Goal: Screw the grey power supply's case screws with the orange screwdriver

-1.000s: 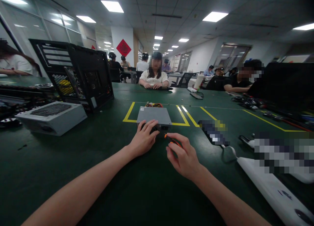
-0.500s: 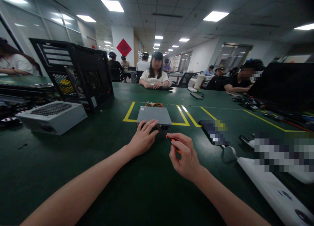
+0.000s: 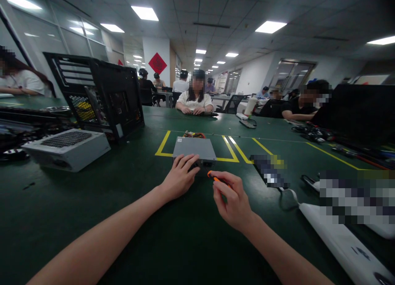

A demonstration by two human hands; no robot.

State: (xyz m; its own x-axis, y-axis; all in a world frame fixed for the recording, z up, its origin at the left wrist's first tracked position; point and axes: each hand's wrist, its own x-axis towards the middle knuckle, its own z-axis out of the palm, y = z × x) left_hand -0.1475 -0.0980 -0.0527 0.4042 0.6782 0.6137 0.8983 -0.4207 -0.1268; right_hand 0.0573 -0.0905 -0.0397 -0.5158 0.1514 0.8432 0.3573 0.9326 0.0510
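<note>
A grey computer power supply (image 3: pixel 194 148) lies on the green table in front of me, its bundle of coloured cables (image 3: pixel 194 134) at the far side. My left hand (image 3: pixel 180 176) rests against its near edge, fingers stretched out over the edge and slightly apart. Between the thumb and fingers of my right hand (image 3: pixel 233 198) is a slim orange-and-black screwdriver (image 3: pixel 220 180). The screwdriver points toward the near face of the power supply, by the socket at its right. Its thin tip is too dark to make out, so I cannot tell whether it touches.
To the left lie a second power supply (image 3: pixel 66 149) and an open black computer case (image 3: pixel 108 97). Yellow tape (image 3: pixel 231 149) marks the table. On the right are a phone (image 3: pixel 268 169), a white device (image 3: pixel 342 239) and dark cables (image 3: pixel 314 132). A person (image 3: pixel 196 97) sits opposite.
My right hand has turned slightly, and the screwdriver now lies flatter. My left hand stays on the power supply. The whole view has shifted a little downward.
</note>
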